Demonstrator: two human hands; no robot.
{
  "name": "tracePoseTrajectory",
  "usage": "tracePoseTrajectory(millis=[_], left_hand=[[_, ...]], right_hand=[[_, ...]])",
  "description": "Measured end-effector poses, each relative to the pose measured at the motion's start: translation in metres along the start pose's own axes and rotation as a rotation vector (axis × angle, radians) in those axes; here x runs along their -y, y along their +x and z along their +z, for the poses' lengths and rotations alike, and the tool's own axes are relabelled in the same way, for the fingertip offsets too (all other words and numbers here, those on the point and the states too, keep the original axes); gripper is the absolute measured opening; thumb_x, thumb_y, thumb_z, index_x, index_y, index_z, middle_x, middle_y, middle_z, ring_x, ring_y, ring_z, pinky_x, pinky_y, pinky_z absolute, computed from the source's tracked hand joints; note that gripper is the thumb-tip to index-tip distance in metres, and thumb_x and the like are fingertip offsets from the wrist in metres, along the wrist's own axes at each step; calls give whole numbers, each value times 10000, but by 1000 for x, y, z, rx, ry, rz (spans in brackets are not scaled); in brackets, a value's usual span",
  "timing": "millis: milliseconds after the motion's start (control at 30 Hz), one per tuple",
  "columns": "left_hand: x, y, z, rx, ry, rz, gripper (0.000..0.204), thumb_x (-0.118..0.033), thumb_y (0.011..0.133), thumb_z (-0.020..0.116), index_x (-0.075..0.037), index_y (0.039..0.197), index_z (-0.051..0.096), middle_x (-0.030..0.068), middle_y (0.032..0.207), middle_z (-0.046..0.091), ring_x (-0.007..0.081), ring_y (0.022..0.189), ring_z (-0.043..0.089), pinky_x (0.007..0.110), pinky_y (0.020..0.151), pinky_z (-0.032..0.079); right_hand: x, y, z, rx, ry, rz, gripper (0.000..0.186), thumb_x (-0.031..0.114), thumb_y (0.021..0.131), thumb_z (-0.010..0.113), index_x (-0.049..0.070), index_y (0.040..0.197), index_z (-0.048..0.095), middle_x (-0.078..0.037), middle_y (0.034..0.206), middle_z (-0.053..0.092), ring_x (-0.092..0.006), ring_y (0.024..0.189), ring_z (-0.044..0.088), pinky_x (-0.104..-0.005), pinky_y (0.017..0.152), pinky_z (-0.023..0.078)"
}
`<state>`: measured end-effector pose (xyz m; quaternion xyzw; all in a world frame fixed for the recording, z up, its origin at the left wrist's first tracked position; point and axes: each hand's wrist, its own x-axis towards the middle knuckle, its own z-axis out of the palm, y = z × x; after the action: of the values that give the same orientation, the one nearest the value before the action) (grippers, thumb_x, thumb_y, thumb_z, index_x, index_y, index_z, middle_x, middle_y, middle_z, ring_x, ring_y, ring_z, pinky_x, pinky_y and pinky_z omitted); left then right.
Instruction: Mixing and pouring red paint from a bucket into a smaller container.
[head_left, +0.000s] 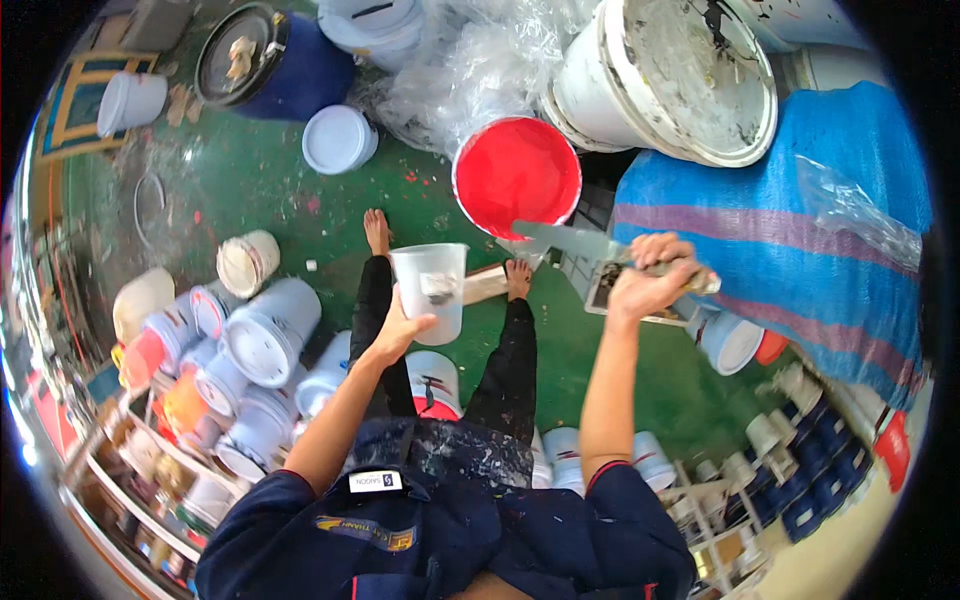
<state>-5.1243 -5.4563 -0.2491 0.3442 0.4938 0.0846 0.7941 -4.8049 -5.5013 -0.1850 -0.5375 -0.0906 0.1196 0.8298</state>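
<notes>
My left hand (402, 322) is closed round a translucent white plastic cup (436, 310), held upright with a small pale label on its side. In my right hand (650, 278) is the handle of a long spatula (575, 241) with a flat, greyish blade. Its blade points left, and the tip overlaps the near rim of a bucket of bright red paint (516, 170); whether they touch I cannot tell. The cup hangs to the left of that bucket and nearer to me. What is inside the cup is hidden.
Large paint-stained white buckets (690, 80) stand behind on the right, beside a blue woven sack (800, 220). Crumpled clear plastic (480, 70) lies at the back. A blue drum (290, 70) and a small lidded pail (340, 140) stand left. Several pails (272, 335) crowd the near left.
</notes>
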Motion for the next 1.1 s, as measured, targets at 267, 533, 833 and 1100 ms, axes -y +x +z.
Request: tracePoseTrajectory(millis=[267,533,833,1100], left_hand=[[-19,101,-136,12,184,86,720,-300,714,697,-9,1240,300,105,1144,454,182,1080,439,323,937,343],[-9,248,-169,131,393,441,972,-347,567,804,-12,1283,239,128,1134,474,220,1054,482,360,892,403],[-28,395,-141,181,323,854,861,-298,627,770,-29,1297,302,120,1113,512,223,1029,514,349,874,422],[-50,391,-114,446,38,1116,949,-299,620,794,-16,1334,237,163,1177,484,253,1117,470,365,930,383]], right_hand=[[-138,26,74,110,-239,-130,318,185,906,460,73,630,347,-25,533,356,-112,467,330,-266,464,314],[-315,-16,27,-244,-161,295,465,220,903,485,128,510,254,16,417,270,-97,353,252,-268,371,237],[-343,-5,-9,58,-71,-187,410,161,876,496,106,496,353,17,430,334,-89,362,272,-253,376,222],[-278,-14,15,155,-449,-159,356,220,848,533,149,558,340,26,460,328,-86,382,313,-251,399,275]])
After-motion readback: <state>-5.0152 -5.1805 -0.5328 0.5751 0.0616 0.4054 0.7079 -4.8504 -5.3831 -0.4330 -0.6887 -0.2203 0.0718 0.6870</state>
